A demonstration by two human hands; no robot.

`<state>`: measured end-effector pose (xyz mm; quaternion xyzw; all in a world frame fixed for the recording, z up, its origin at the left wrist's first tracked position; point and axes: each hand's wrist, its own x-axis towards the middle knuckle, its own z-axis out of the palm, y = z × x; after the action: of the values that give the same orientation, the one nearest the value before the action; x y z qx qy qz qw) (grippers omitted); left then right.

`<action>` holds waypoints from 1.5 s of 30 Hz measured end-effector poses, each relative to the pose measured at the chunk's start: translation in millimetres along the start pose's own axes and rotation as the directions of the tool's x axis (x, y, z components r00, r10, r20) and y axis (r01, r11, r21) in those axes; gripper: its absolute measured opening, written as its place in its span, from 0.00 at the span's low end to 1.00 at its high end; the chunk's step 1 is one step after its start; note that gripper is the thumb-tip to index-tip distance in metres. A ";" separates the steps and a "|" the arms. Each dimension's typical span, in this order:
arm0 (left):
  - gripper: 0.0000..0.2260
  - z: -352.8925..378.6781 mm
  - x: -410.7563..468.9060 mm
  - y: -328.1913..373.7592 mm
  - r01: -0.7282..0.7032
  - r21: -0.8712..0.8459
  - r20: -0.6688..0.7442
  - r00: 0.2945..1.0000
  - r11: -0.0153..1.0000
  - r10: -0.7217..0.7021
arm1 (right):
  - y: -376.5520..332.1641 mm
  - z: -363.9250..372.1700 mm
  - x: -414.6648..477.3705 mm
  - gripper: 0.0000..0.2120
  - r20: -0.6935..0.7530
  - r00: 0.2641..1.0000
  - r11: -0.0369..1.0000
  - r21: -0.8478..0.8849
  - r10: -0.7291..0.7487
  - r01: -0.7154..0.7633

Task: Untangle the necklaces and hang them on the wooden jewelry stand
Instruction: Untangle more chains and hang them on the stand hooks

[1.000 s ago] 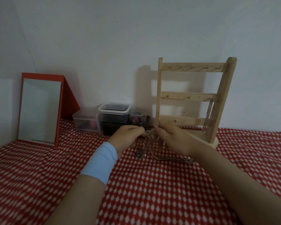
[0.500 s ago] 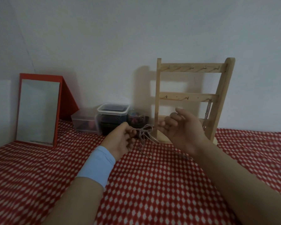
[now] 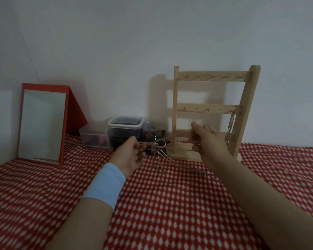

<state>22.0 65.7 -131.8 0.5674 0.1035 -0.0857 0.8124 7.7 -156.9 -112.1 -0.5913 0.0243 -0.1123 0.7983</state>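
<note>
A knot of tangled necklaces hangs in the air between my hands, with chain ends trailing down onto the cloth. My left hand, with a light blue wristband, pinches one strand at the left of the knot. My right hand pinches another strand and holds it taut in front of the lower rail of the wooden jewelry stand. One silver chain hangs from a hook at the right end of the stand's middle rail.
A red and white checked cloth covers the table. A red-framed mirror leans at the back left. Clear plastic boxes and a small jar stand against the wall left of the stand.
My hands have lifted the tangle off the cloth and drawn apart, the right hand moving right toward the stand. The strands between them are now stretched.
</note>
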 end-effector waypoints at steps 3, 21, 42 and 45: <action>0.07 2.8 0.3 -0.5 -0.016 0.149 -0.057 0.998 0.989 0.025 | -1.5 1.3 -0.3 0.05 0.137 0.990 0.976 0.207 0.032 -0.060; 0.04 -8.5 -7.8 1.1 -0.206 0.978 0.208 0.964 -0.030 0.164 | -5.1 0.0 -2.4 0.15 0.119 0.961 0.715 -0.692 0.248 -0.099; 0.06 -10.2 -1.6 -8.3 -0.368 0.928 0.353 0.916 0.048 0.193 | 42.8 19.0 -14.0 0.09 0.654 0.754 0.189 -0.749 0.056 0.636; 0.03 -10.6 -1.1 -7.2 -0.375 0.924 0.355 0.913 0.071 0.201 | 45.5 17.7 -11.5 0.10 0.622 0.781 0.267 -0.763 0.054 0.589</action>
<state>18.4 73.3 -141.5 0.9581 -0.1467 -0.0071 0.2459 6.4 -125.3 -151.1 -0.9380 -0.2450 -0.0486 0.2402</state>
